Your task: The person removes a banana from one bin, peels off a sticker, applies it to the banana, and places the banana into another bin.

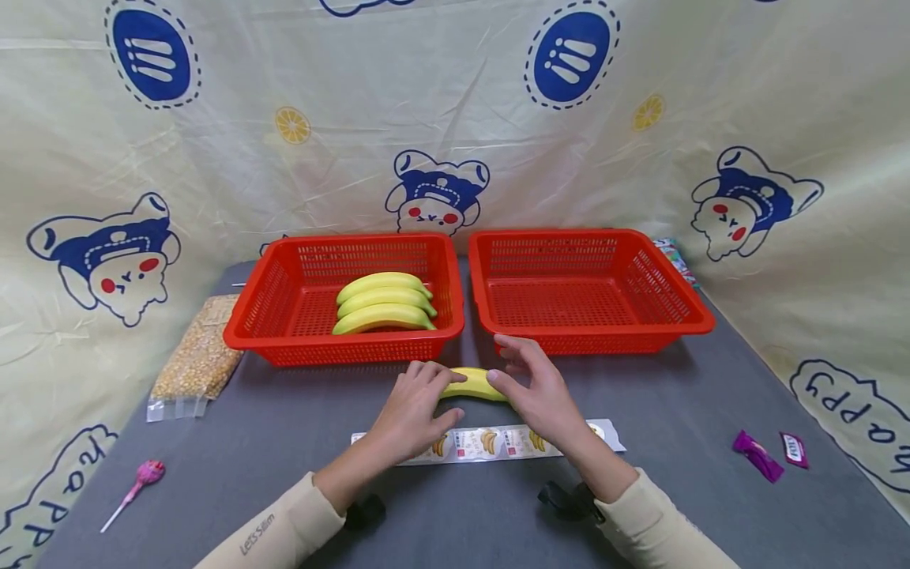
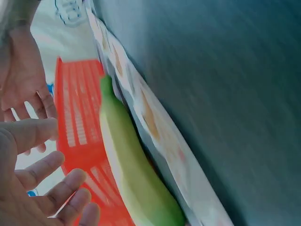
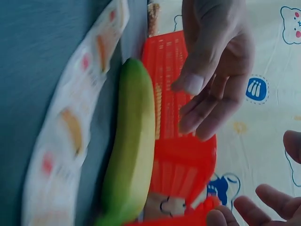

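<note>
1. The banana (image 1: 475, 384) lies on the grey table (image 1: 298, 442), between both hands and just ahead of the picture strip (image 1: 490, 442).
2. The left hand (image 1: 412, 411) hovers at its left end, fingers loosely spread; the wrist view shows them off the fruit.
3. The right hand (image 1: 536, 387) is likewise open, nothing pinched.
4. I'd cup both ends gently, lifting level toward the baskets beyond the fingertips.
</note>
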A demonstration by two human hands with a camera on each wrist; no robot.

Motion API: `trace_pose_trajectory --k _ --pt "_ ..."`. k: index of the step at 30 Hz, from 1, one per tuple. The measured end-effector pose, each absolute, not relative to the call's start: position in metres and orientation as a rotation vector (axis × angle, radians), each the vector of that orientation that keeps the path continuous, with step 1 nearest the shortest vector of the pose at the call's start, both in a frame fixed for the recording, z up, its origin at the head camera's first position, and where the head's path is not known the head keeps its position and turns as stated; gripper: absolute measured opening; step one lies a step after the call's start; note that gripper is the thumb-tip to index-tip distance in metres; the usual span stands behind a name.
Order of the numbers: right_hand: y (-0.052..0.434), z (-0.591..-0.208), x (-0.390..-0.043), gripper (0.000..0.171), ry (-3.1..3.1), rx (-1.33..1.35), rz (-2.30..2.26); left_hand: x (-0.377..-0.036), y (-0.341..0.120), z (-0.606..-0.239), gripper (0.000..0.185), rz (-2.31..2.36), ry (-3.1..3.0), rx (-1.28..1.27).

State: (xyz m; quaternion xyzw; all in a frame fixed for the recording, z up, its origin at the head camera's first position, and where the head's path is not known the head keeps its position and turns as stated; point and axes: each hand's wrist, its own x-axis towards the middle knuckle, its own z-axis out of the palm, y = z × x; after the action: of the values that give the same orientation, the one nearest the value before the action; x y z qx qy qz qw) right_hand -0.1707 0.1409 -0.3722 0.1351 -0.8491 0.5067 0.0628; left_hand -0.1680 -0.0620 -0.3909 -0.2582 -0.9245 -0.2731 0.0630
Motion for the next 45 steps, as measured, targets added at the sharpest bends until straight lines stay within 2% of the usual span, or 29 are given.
trace_pose_trajectory --k 11,21,35,45 --pt "0.212 -0.386 -0.140 0.039 -2.740 0.444 1.098 -0.158 -0.015 -0.397 0.036 -0.769 -2.871 -1.086" --pt "0.260 -0.410 -0.133 0.031 -2.797 0.478 0.936 -0.165 0.014 -0.412 0.033 -0.670 -2.899 -1.251" --pt "0.271 -0.421 -0.145 0.032 -3.022 0.399 0.812 -0.173 0.025 -0.418 0.030 -0.624 -2.939 -1.272" --pt "0.270 -0.419 -0.145 0.032 -3.123 0.456 0.555 -0.169 0.025 -0.416 0.034 -0.538 -2.914 -1.273"
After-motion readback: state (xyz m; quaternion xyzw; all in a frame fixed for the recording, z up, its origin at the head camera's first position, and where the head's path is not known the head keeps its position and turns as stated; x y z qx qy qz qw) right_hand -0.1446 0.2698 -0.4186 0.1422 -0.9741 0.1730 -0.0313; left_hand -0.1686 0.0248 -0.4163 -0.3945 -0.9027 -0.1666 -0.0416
